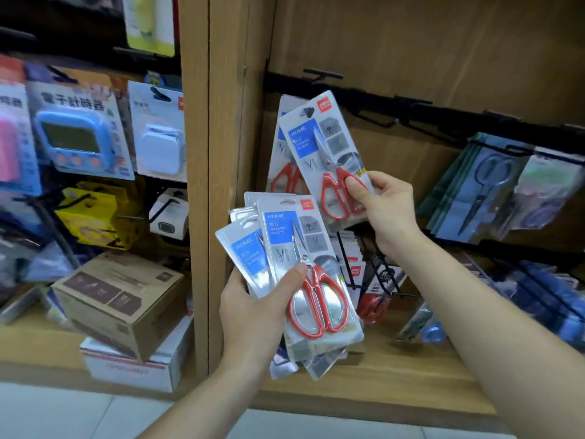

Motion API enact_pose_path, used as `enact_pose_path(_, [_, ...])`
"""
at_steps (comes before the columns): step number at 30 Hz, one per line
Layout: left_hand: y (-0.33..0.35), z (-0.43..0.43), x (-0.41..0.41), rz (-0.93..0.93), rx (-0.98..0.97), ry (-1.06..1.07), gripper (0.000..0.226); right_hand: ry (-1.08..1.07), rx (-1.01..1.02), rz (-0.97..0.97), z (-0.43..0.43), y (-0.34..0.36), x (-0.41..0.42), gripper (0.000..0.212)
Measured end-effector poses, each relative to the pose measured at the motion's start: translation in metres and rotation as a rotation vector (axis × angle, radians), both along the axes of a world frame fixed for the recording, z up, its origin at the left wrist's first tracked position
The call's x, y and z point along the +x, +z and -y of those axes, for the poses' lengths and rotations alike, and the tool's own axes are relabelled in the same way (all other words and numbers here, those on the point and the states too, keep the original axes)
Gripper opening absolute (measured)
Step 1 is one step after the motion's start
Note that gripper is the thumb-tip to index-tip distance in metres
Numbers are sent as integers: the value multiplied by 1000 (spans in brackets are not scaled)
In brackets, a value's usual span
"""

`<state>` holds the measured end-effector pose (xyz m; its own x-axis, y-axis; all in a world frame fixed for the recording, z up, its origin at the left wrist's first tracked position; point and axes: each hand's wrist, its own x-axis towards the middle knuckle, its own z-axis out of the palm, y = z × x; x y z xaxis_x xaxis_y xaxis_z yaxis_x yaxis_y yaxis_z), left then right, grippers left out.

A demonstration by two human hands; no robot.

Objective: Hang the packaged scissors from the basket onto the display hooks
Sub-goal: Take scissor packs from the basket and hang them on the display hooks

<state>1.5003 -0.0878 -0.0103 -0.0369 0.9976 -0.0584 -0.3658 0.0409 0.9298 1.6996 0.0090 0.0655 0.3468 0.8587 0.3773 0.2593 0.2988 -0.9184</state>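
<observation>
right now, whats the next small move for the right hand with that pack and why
Probably push the raised scissors pack further onto the hook, behind which one pack already hangs. The right hand pinches its lower end, hang hole up at the rail. The left hand holds a fanned stack.

Wooden shelving, pale tiled floor

Two bare forearms come into the picture from the lower edge. No sleeve shows on either arm up to the frame border. The left hand and the right hand wear no gloves. The thumbnails that show are short and without polish.
</observation>
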Motion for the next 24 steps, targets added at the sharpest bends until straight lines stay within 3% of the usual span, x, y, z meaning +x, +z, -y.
enact_pose_path(4, [-3, 0, -2, 5, 21, -21, 50, -91, -117, 85, -44, 0, -4, 13])
enact_pose_path(6, [-4, 0, -2, 5, 32, -28, 50, -32, -189, 100, -54, -3, -4, 11])
enact_pose_path(8, [-5, -1, -1, -4, 40, -25, 50, 42, -221, 75, -52, -7, -1, 6])
enact_pose_path(12, [-6, -4, 2, 9, 66, -33, 51, 5, -159, -8, -6, -12, -5, 19])
enact_pose_path(14, [-5, -5, 5, 16, 86, -40, 54, 86, -223, -35, 32, -20, -11, 27])
enact_pose_path(18, [-2, -6, 12, 40, 115, 39, 59, 458, -377, -4, 82, -37, -20, 54])
enact_pose_path(21, [-1, -4, 19, 31, 145, 108, 66, 465, -343, 87, 83, -35, -20, 57])
enact_pose_path(24, [-1, -2, 25, 10, 213, 160, 59, 490, -284, 35, 82, -39, -12, 52])
